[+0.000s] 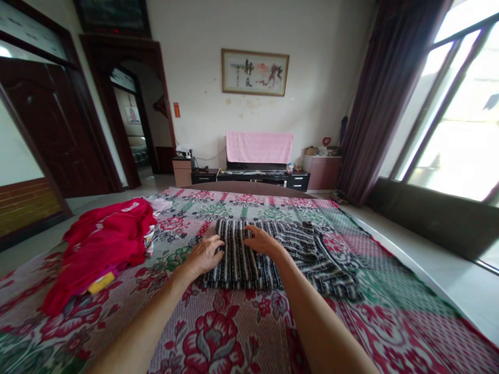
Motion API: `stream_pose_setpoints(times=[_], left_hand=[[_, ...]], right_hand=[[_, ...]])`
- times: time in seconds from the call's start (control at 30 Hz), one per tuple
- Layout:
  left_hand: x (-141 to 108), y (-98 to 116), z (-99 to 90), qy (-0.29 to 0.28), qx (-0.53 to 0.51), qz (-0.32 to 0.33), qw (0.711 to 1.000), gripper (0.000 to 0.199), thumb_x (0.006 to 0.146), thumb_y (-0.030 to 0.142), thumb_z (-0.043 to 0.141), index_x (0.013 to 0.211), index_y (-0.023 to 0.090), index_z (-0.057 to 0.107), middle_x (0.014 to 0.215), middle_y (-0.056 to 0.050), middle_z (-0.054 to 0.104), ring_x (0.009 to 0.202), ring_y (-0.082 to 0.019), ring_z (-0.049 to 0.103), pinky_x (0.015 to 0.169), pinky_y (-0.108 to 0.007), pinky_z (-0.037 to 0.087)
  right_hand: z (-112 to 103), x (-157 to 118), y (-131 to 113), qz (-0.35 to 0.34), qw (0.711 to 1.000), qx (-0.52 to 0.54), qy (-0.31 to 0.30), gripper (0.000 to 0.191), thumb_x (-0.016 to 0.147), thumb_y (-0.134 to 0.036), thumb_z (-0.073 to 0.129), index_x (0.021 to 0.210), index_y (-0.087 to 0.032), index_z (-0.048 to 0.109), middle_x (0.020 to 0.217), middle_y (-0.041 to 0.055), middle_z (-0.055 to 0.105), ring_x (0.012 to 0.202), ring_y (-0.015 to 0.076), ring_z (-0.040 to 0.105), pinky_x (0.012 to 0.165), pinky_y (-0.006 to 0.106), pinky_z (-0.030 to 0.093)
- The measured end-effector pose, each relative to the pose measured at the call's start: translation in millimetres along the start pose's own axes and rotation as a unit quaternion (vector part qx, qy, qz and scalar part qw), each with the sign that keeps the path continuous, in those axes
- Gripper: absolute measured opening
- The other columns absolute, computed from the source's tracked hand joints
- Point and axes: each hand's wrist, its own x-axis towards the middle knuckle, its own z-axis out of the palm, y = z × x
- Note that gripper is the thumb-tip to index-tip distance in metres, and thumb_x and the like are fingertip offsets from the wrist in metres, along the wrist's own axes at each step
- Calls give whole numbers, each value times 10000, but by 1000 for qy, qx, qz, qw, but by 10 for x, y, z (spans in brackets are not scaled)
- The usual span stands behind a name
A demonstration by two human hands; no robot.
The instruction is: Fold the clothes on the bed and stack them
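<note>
A black-and-white striped knit garment (pixel 238 265) lies partly folded in front of me on a floral cloth (pixel 212 337). Its left part forms a folded panel, while the right part spreads out toward a dark-edged opening. My left hand (pixel 206 253) rests on the left edge of the panel, fingers apart and slightly bent. On the upper part of the same panel lies my right hand (pixel 262 240), thumb and fingers spread. Neither hand visibly grips the fabric.
A heap of red clothing (pixel 105 239) lies on the left, with a yellow piece (pixel 101 282) at its lower end. Beyond the cloth stand a low black cabinet (pixel 249 176) and a screen-like shape under a pink towel (pixel 259 147). A purple curtain (pixel 382 104) hangs at right.
</note>
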Motion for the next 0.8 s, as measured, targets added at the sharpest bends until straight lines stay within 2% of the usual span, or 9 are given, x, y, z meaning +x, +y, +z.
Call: stream_pose_setpoints(times=[0.07,0.13,0.23,0.33,0.4,0.53,0.7,0.8], left_hand=[[-6,-17,20,7,6,10,1000,290,809,216,511,1036,196,690,1123,-78,647,1059,-210,610,991,-325,445],[-3,-22,31,18,7,21,1000,298,801,196,510,1044,194,684,1138,-82,641,1061,-217,612,991,-349,455],[19,-9,39,44,15,24,999,357,798,196,514,1125,163,652,1260,-122,585,1152,-249,571,1029,-387,432],[40,11,55,64,19,24,997,436,826,260,510,1236,135,591,1361,-153,510,1247,-271,498,1076,-411,386],[37,10,85,54,18,34,998,468,847,328,503,1275,147,564,1383,-149,495,1260,-272,487,1081,-420,381],[-2,-34,184,17,18,43,999,499,863,430,491,1261,142,581,1392,-160,487,1272,-283,473,1068,-417,395],[-15,-84,247,8,17,38,999,512,873,468,469,1268,162,576,1417,-137,466,1295,-276,450,1080,-409,383],[-11,-86,238,6,13,34,999,517,864,476,480,1259,158,583,1431,-143,447,1302,-285,441,1085,-414,378]], right_hand=[[23,8,-11,-19,999,-31,29,587,667,-160,592,1252,-194,564,746,-4,640,578,136,555,579,259,473],[36,24,-17,-36,997,-52,48,583,646,-112,594,1223,-198,586,833,1,669,694,144,590,671,250,483],[10,42,-33,-50,996,-38,68,617,618,-30,545,1207,-206,595,966,1,689,844,152,623,771,243,482],[-59,35,-66,-67,992,-40,96,624,611,-18,540,1203,-204,599,1044,6,688,955,163,617,842,245,469],[-98,14,-77,-64,991,-74,89,608,610,-29,562,1196,-185,606,1037,25,694,963,179,619,843,249,468],[-99,-32,-55,-9,986,-165,23,513,641,-83,602,1150,-139,640,924,61,712,864,196,643,747,233,478],[-60,-49,-50,-11,977,-209,28,481,664,-100,602,1141,-136,654,919,66,719,841,185,650,710,203,460],[-68,-57,-56,-11,974,-227,8,455,673,-93,587,1120,-134,663,883,69,717,817,188,654,698,208,460]])
